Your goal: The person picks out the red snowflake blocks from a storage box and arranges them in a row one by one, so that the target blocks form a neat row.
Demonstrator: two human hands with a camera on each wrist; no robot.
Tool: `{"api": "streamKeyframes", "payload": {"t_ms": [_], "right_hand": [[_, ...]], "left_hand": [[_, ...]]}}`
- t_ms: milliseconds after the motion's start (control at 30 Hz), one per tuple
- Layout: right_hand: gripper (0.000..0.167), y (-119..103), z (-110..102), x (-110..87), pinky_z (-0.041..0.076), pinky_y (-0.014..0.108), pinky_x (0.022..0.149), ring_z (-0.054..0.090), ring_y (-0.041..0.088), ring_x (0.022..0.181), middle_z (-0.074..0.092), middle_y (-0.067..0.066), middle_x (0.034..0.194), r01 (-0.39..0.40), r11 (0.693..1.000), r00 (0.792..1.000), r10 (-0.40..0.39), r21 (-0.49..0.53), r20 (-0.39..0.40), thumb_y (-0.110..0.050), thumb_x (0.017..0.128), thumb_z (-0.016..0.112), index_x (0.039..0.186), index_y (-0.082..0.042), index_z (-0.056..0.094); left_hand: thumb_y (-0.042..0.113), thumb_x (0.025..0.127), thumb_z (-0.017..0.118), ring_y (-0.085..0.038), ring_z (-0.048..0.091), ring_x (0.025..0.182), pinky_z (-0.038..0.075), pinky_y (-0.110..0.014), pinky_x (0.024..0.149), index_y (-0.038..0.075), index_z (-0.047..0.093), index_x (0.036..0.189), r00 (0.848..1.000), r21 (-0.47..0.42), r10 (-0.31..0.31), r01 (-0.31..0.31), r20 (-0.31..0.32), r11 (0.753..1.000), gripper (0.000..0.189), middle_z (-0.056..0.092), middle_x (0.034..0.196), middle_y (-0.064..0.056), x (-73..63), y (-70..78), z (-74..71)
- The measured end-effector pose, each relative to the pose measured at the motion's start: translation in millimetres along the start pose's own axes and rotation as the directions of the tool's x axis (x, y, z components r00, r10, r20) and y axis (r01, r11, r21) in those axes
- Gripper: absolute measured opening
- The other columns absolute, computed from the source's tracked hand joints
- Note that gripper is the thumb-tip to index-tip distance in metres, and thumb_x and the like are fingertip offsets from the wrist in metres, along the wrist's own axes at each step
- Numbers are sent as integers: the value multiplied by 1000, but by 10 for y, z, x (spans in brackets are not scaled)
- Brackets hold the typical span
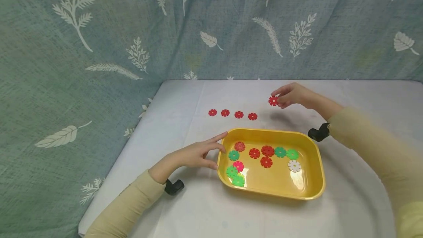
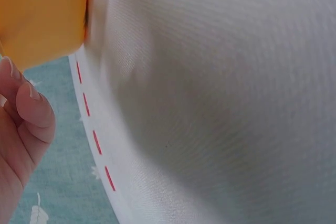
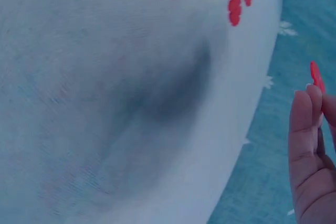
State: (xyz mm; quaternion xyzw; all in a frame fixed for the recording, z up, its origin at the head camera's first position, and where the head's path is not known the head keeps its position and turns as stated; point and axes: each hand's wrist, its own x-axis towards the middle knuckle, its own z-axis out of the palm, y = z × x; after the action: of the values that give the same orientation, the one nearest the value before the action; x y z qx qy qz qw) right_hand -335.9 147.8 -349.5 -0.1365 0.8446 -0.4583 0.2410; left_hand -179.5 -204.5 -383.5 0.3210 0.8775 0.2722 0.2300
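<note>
Disc (image 1: 271, 100), red and notched, was held above the white table (image 1: 178, 102), pinched by the fingers of my right hand (image 1: 292, 95). An open gap separated it from the nearest of four red discs (image 1: 239, 114) in a row. The far table edge ran behind, along the curtain (image 1: 231, 28); the row lay between that edge and the yellow tray (image 1: 264, 181), with room on either side. My left hand (image 1: 196, 153) rested at the tray's left rim, fingers spread. Mixed discs (image 1: 254, 153) lay inside, some overlapping, their outlines partly hidden. In the right wrist view, the held disc showed nearly edge-on and my hand was cut off by the frame; the left wrist view showed only part of the tray and of my left hand.
</note>
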Motion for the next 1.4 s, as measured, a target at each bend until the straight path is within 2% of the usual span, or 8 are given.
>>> {"api": "streamKeyframes", "payload": {"t_ms": [167,333,667,967,1100,1200,1400], "right_hand": [[33,137,64,106,51,33,80,59,23,80,65,11,92,6,999,999,-5,-43,33,-8,89,57,121,0,55],[32,245,100,206,51,26,75,57,16,75,66,8,88,27,996,995,-19,-80,100,-11,90,56,119,1,56],[29,450,189,301,51,26,75,57,18,73,66,4,88,-3,992,985,26,-129,172,-15,90,58,114,1,60],[27,442,227,283,49,23,66,53,14,64,63,2,80,30,985,986,-1,-172,168,-14,90,57,113,1,60],[28,453,241,289,48,23,64,52,14,63,61,2,78,52,978,989,-23,-202,144,-14,90,57,114,1,60],[29,457,260,289,48,24,64,52,15,64,60,4,79,66,972,990,-36,-227,136,-14,90,58,114,1,59],[36,452,299,281,46,23,69,50,19,76,57,8,87,99,936,988,-51,-337,146,-17,85,65,117,-4,59]], "left_hand": [[38,78,70,-16,39,121,48,-25,71,24,53,116,1000,-11,-7,7,0,1000,43,9,153,14,-4,12,1],[38,78,70,-16,40,119,48,-25,70,25,54,115,1000,-8,-16,16,0,1000,43,9,152,15,-1,9,4],[37,78,70,-16,36,125,48,-24,74,23,54,116,1000,-16,-11,11,3,1000,44,9,153,14,-6,30,-3],[38,78,70,-16,37,123,48,-24,73,23,54,116,1000,-14,-10,10,5,1000,44,9,153,14,-14,29,-4],[39,77,70,-17,47,110,46,-22,67,22,53,116,1000,1,11,-11,2,1000,45,10,153,12,-17,30,-12],[39,77,70,-17,49,103,44,-22,63,22,53,116,1000,13,21,-21,0,1000,46,10,153,12,-16,26,-14],[36,77,71,-16,46,107,45,-23,64,23,53,116,1000,21,7,-7,0,1000,45,9,153,12,-8,23,-13]]}}
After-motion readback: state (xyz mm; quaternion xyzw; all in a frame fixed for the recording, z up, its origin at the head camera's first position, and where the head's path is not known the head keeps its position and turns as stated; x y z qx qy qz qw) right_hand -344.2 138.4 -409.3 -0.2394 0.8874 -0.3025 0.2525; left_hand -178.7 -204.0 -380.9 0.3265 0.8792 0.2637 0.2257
